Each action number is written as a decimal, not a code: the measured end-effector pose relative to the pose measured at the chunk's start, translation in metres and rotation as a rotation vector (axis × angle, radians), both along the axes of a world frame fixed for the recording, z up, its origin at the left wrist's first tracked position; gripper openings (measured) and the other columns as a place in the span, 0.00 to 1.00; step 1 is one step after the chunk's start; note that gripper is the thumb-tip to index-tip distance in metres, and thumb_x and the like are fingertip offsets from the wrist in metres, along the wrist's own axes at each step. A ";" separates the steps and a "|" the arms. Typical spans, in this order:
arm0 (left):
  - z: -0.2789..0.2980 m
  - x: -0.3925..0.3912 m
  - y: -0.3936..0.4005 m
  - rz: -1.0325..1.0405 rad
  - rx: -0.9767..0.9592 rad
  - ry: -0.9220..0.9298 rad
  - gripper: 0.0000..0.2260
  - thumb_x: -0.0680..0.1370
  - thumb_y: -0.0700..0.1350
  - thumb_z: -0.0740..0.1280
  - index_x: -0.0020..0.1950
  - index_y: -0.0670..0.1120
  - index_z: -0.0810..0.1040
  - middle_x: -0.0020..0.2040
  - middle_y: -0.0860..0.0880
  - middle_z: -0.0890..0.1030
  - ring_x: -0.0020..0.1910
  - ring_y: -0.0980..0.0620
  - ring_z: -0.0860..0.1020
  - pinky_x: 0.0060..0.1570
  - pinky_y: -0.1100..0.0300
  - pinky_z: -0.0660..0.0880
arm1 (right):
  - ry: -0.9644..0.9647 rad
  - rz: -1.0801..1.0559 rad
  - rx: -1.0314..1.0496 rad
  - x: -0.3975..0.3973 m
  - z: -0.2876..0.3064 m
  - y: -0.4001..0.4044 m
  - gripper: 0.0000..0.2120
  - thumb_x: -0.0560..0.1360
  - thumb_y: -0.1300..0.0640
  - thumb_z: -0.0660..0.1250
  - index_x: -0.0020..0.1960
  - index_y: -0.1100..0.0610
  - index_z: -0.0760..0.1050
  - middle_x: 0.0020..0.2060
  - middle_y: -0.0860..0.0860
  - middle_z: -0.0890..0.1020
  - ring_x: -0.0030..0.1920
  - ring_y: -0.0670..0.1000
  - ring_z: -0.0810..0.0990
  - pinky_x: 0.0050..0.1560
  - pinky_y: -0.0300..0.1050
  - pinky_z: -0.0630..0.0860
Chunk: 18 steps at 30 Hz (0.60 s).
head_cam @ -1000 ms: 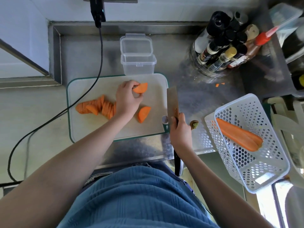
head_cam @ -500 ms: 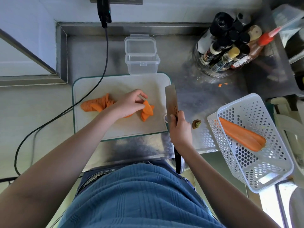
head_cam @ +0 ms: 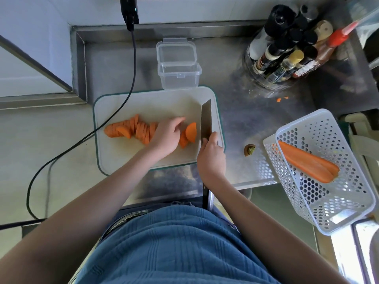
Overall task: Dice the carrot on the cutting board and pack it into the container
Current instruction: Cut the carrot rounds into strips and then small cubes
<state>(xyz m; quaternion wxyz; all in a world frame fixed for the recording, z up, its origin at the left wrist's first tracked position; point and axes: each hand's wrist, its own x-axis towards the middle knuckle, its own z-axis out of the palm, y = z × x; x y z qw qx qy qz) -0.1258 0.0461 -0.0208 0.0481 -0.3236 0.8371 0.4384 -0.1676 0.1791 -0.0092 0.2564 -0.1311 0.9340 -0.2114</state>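
Observation:
A white cutting board lies on the steel counter. A row of carrot slices leans across its left half. My left hand holds down a few larger carrot slices near the board's right side, fingers bent over them. My right hand grips the handle of a cleaver. Its blade stands just right of those slices, pointing away from me. The clear plastic container sits open and empty behind the board, its lid flipped back.
A white perforated basket at the right holds a halved carrot. A carrot top stub lies between board and basket. Sauce bottles crowd the back right. A black cable crosses the board's left edge.
My left hand carried a slice from the board's far side down onto the other large slice and now holds them together. The cleaver moved from off the board's edge to just beside them.

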 end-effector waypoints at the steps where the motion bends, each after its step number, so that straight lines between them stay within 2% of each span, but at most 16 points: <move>1: -0.001 0.008 0.004 -0.015 -0.014 -0.019 0.22 0.78 0.32 0.58 0.72 0.43 0.67 0.68 0.43 0.72 0.66 0.47 0.71 0.66 0.59 0.65 | -0.003 0.009 0.009 0.002 0.000 -0.002 0.04 0.82 0.59 0.49 0.53 0.58 0.61 0.48 0.59 0.77 0.44 0.62 0.78 0.37 0.51 0.75; 5: -0.006 0.026 0.016 -0.143 -0.089 -0.020 0.27 0.75 0.30 0.63 0.73 0.41 0.63 0.67 0.40 0.71 0.63 0.44 0.73 0.64 0.55 0.69 | 0.010 0.138 0.130 0.009 -0.001 -0.007 0.10 0.81 0.62 0.53 0.62 0.61 0.59 0.46 0.60 0.80 0.45 0.60 0.81 0.37 0.50 0.78; 10: -0.011 0.020 0.015 -0.103 -0.088 0.073 0.21 0.72 0.33 0.69 0.65 0.43 0.75 0.59 0.41 0.77 0.55 0.44 0.77 0.59 0.54 0.72 | 0.001 0.225 0.184 0.015 -0.003 -0.012 0.13 0.79 0.65 0.54 0.61 0.58 0.57 0.43 0.59 0.80 0.43 0.59 0.82 0.40 0.52 0.80; 14: -0.012 0.019 0.023 -0.041 -0.094 0.117 0.20 0.72 0.33 0.69 0.64 0.42 0.76 0.60 0.42 0.77 0.58 0.45 0.76 0.60 0.59 0.70 | 0.005 0.231 0.189 0.018 -0.003 -0.010 0.15 0.78 0.66 0.54 0.63 0.58 0.56 0.44 0.59 0.81 0.43 0.58 0.82 0.40 0.51 0.80; 18: -0.012 0.019 0.032 0.002 -0.090 0.106 0.20 0.75 0.33 0.66 0.67 0.39 0.72 0.64 0.41 0.73 0.63 0.45 0.72 0.62 0.66 0.62 | -0.003 0.217 0.180 0.019 0.001 -0.012 0.15 0.78 0.66 0.54 0.63 0.58 0.57 0.45 0.59 0.80 0.45 0.59 0.81 0.41 0.51 0.79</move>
